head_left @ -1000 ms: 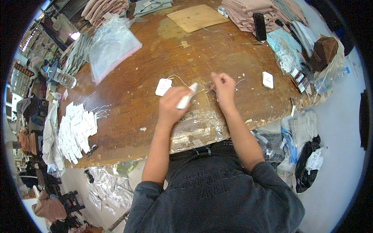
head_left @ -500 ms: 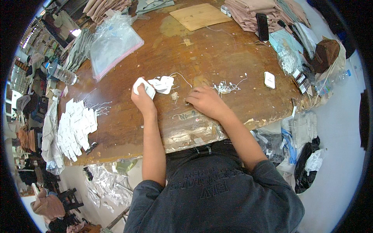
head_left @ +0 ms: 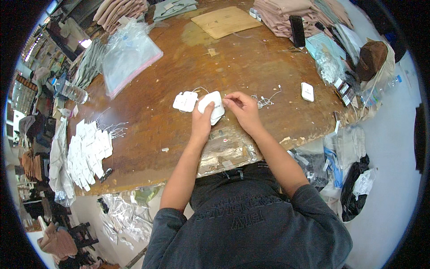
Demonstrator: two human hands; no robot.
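In front of me, my left hand (head_left: 202, 120) is closed round a small stack of white hang tags (head_left: 212, 106), rounded at the corners, its thumb across the top one. At the right edge of that stack is my right hand (head_left: 244, 109), thumb and fingertips pinched together. Whatever lies in the pinch is too small to make out. Left of the held stack, more white tags (head_left: 184, 101) lie on the table with a white string curving away from them. Just beyond my right hand sits a tangle of white tag strings (head_left: 267, 101), partly hidden by it.
A fanned pile of strung white tags (head_left: 89, 150) covers the table's left end. A small stack of tags (head_left: 307, 92) lies to the right. Clear plastic bags (head_left: 130, 60), a cardboard sheet (head_left: 226, 21), folded pink garments (head_left: 286, 15) and a black phone (head_left: 297, 31) lie farther back.
My left hand has carried the tag stack to the right, away from the other tags. The right hand has lifted off the tabletop and come to the stack's edge, its fingers now pinched.
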